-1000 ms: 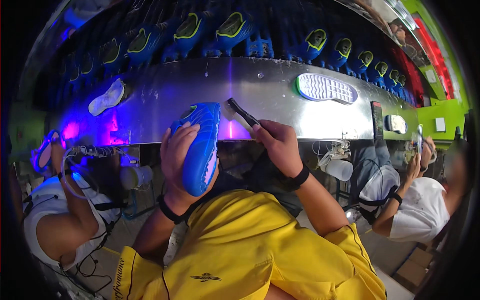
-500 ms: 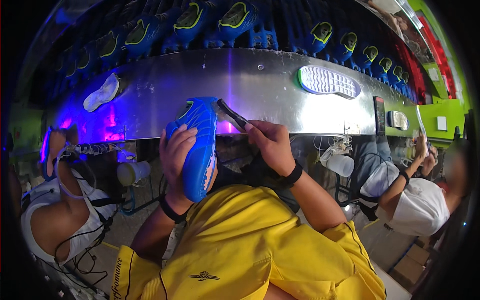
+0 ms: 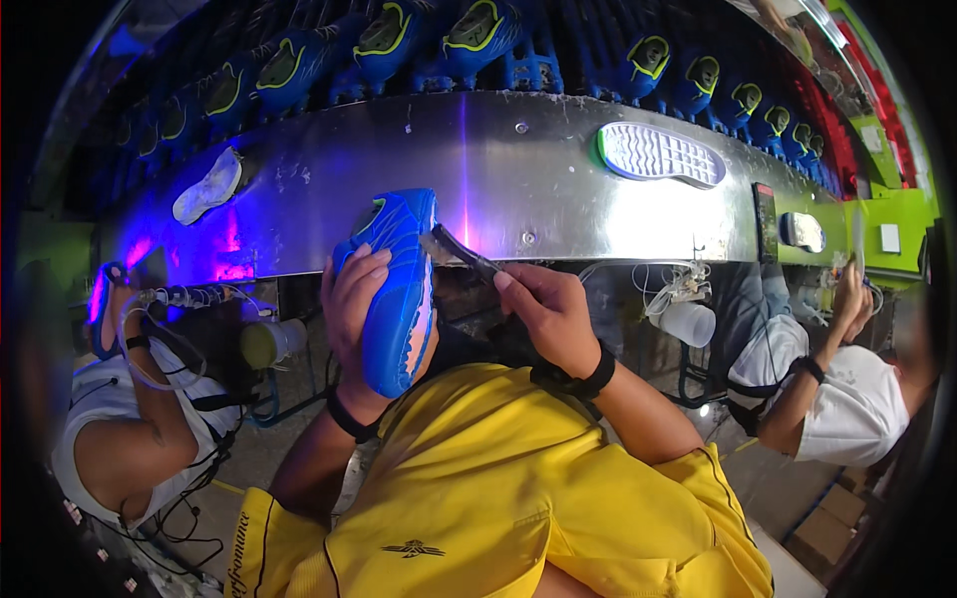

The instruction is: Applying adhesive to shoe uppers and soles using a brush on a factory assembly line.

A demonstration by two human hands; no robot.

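My left hand (image 3: 351,314) is wrapped round a blue shoe upper (image 3: 397,299), held upright on its side in front of my chest. Its underside faces right, with a pale pinkish band along the edge. A slim, dark-handled brush (image 3: 469,255) is pinched in my right hand (image 3: 551,311). The brush head lies by the shoe's underside edge near the upper end; whether it touches is hard to tell. Beyond my hands, on the metal bench, a white patterned shoe sole (image 3: 662,155) lies to the right and another white sole (image 3: 207,186) to the left.
Along the far side of the metal bench (image 3: 349,149) runs a row of blue shoes (image 3: 480,28) on a dark rack. People in white sit at both sides. Plastic cups (image 3: 688,324) with tubing hang below the bench's near edge. A dark flat device (image 3: 765,223) lies at right.
The brush and my right hand have shifted slightly right and down. The shoe stays in my left hand in nearly the same pose. The whole view has moved a little.
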